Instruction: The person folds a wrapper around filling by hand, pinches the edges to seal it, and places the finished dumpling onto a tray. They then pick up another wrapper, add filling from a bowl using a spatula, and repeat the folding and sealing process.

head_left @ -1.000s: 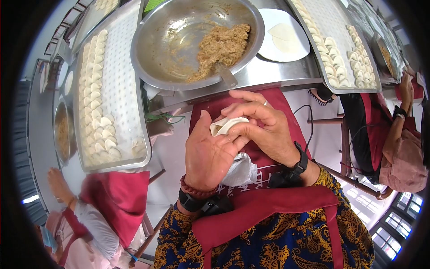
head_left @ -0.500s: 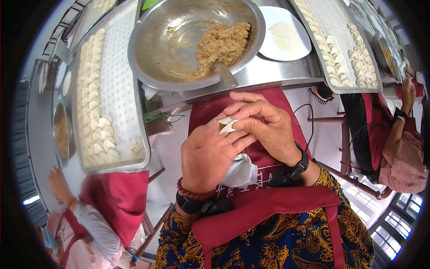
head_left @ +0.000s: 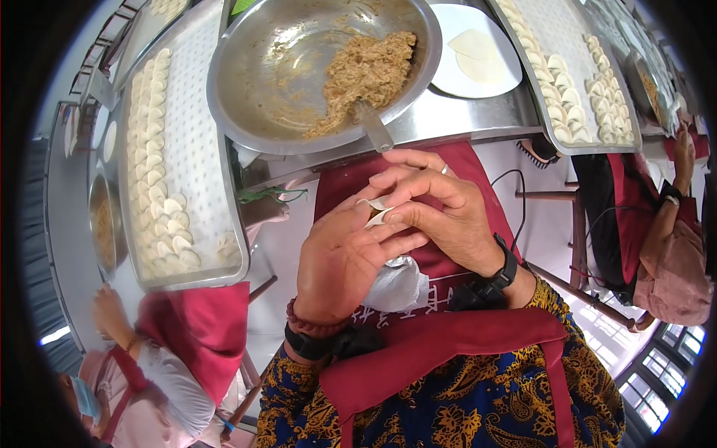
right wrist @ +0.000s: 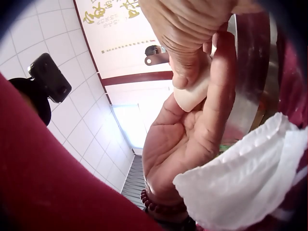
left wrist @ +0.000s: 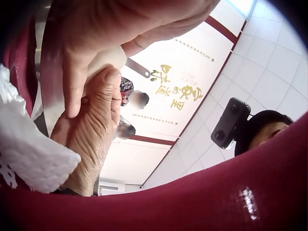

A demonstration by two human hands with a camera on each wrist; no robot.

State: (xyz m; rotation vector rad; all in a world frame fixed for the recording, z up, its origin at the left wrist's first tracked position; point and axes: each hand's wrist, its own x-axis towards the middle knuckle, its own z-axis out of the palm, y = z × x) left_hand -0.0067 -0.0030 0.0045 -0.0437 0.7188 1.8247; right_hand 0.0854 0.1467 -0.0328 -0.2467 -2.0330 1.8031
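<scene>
Carefully, your right hand (head_left: 446,216) pinches the dumpling (right wrist: 193,97), your left hand (head_left: 340,250) gripping it too; likely light, soft and easily torn, so hold its edges.

Dumpling (head_left: 379,217), mid-frame: less showing between my fingers now. My left hand (head_left: 340,254) edged leftward, thumb tipped from upright in toward it. Lower left: neighbour's hand (head_left: 112,313) shifted right.
</scene>
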